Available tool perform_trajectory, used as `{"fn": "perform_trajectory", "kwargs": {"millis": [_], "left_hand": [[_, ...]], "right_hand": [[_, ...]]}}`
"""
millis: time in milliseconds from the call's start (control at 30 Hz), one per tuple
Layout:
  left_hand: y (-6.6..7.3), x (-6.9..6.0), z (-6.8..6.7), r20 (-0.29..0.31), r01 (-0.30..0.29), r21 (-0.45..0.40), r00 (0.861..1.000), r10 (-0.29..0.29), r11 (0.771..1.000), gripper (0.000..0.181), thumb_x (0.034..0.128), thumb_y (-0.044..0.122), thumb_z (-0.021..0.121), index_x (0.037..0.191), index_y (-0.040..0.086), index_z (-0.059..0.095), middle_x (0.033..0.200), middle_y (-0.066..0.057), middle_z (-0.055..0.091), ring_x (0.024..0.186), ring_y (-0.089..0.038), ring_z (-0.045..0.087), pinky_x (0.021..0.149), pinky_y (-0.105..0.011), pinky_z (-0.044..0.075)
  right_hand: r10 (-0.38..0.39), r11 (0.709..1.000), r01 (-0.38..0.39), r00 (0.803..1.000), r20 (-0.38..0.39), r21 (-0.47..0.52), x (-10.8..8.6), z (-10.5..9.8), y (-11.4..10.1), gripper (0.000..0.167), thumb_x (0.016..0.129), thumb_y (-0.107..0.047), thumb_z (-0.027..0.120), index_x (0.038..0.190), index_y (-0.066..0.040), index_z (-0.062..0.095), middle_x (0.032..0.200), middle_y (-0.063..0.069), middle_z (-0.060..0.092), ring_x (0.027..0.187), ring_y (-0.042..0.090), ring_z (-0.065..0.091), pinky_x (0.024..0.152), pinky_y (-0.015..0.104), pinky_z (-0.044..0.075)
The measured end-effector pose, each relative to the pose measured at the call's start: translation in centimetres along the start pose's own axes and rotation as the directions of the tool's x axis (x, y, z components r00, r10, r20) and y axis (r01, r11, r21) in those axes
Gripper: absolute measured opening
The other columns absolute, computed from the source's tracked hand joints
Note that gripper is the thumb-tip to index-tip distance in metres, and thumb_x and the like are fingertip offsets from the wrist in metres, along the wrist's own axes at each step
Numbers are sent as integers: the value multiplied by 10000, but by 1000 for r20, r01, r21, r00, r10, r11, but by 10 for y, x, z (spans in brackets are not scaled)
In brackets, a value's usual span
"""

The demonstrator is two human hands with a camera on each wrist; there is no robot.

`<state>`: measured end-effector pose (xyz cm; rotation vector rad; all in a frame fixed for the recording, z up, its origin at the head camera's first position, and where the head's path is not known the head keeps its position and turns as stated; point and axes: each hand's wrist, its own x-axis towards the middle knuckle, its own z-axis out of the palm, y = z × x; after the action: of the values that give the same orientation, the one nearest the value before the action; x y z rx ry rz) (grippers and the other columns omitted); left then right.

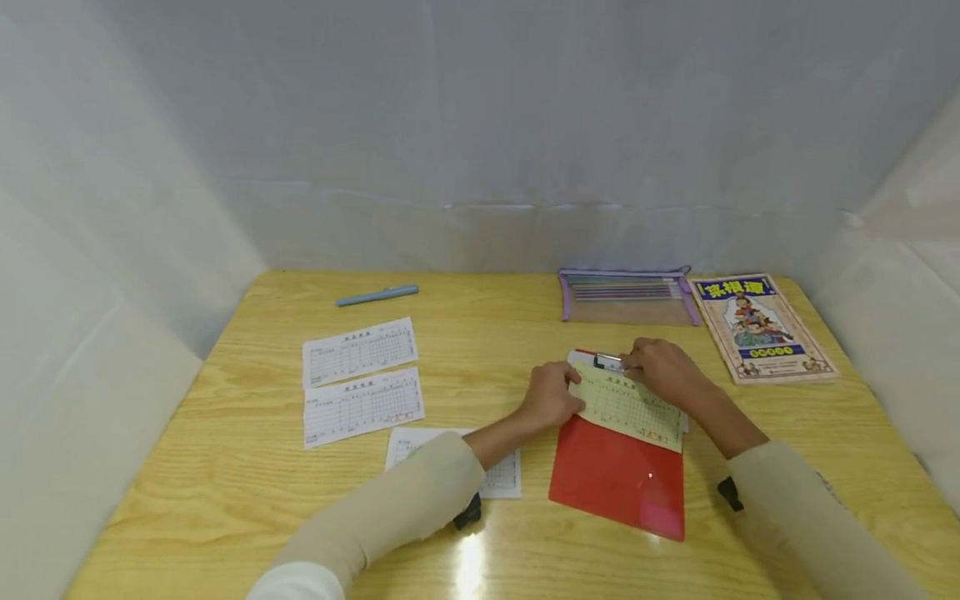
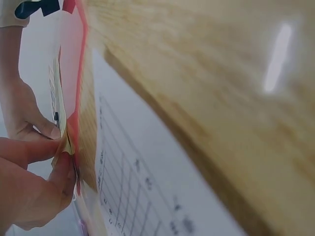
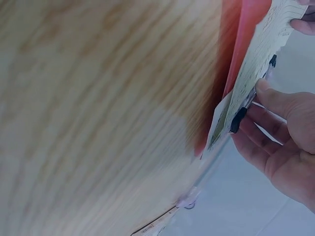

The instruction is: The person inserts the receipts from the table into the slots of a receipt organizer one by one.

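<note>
A red clipboard lies at the right of centre, with a metal clip with black ends at its far edge. Over its upper half is a yellow printed form, with white paper showing beneath. My left hand pinches the yellow form's left edge between thumb and fingers; the left wrist view shows this pinch close up. At the far edge, my right hand grips the clip, its thumb on the metal and its other fingers curled behind, as the right wrist view shows.
Two white printed forms lie at the left, and another white form is partly under my left forearm. A blue pen sits behind them. A purple-edged clear pouch and an illustrated book lie at the back right.
</note>
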<state>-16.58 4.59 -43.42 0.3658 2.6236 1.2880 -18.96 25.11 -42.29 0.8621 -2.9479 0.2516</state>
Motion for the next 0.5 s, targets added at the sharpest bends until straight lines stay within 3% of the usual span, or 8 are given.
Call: {"fn": "perform_trajectory", "kwargs": {"millis": [167,500], "left_hand": [[2,-1,1,16,2,21,1000,-2,1000,456,641,33,843,1049,-44,657,1086,-151,672,1080,-258,590,944,-321,483],[2,-1,1,36,-17,84,999,14,996,527,584,19,871,1059,-37,650,1131,-151,656,1119,-282,574,973,-321,467]], "right_hand": [[15,1000,-15,1000,3,5,0,0,0,187,844,-76,676,1005,6,726,827,127,647,750,271,637,657,380,537],[2,1000,-1,1000,-7,11,0,1,1,161,842,-56,673,980,4,730,817,125,645,746,274,634,654,379,536]]}}
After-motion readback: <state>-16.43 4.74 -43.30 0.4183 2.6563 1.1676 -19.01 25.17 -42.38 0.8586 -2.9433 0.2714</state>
